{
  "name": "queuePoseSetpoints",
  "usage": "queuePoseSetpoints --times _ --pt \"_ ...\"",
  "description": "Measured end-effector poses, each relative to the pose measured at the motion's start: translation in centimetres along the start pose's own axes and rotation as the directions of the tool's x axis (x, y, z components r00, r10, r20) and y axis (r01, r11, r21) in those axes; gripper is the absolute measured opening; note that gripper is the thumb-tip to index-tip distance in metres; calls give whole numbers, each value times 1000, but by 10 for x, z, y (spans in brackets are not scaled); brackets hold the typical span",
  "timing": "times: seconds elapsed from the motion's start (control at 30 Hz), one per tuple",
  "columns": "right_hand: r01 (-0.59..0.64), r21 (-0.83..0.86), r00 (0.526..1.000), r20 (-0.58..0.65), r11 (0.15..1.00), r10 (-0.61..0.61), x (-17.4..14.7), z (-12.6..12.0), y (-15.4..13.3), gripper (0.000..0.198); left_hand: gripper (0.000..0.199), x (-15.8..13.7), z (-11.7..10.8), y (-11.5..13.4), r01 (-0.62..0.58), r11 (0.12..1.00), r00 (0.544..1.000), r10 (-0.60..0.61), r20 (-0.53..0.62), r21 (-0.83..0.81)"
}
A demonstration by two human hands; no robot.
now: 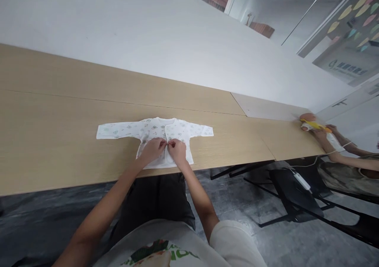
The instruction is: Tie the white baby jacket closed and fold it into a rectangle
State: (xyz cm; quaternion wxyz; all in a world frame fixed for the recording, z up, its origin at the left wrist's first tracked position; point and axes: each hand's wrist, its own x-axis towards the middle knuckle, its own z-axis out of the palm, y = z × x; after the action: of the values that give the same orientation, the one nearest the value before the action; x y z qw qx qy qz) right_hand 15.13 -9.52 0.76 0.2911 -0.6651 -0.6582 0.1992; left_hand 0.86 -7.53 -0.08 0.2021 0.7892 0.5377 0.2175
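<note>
A small white baby shirt (180, 129) with a printed pattern lies flat on the wooden table, its sleeves spread to both sides. My left hand (154, 149) rests over the middle of its front, thumb and fingertips pinched at the front opening. Right beside it, my right hand (177, 150) pinches the overlapping front edge. The two sets of fingertips almost meet. Whatever fastening lies between them is hidden by my fingers or too small to make out.
The long wooden table (74, 156) runs along a white wall (133, 38). At its far right end another person's hands hold a doll (309, 121) in yellow and white. Black folding chairs (296, 196) stand below on the right, one with a white power strip (302, 181) on it.
</note>
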Motion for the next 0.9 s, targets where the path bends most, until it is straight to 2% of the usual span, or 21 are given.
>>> queuePoseSetpoints --times 0.17,0.37,0.53,0.67,0.9 --pt "7 42 1000 6 999 -7 0 -2 0 20 29 1 2 -2 -14 997 1000 12 -24 -71" --pt "78 86 997 14 993 -79 -4 2 1 23 28 2 6 -4 -33 998 997 30 -67 -48" --pt "26 38 999 30 999 -27 -1 -1 2 19 31 -1 6 -4 -97 980 994 88 -60 -175" --pt "1 -70 999 53 998 3 27 -4 -3 17 33 -4 7 -5 -152 968 987 139 -78 -201" --pt "29 -265 987 159 964 14 102 4 -13 35 40 -4 3 -4 -224 954 975 218 -50 -197"
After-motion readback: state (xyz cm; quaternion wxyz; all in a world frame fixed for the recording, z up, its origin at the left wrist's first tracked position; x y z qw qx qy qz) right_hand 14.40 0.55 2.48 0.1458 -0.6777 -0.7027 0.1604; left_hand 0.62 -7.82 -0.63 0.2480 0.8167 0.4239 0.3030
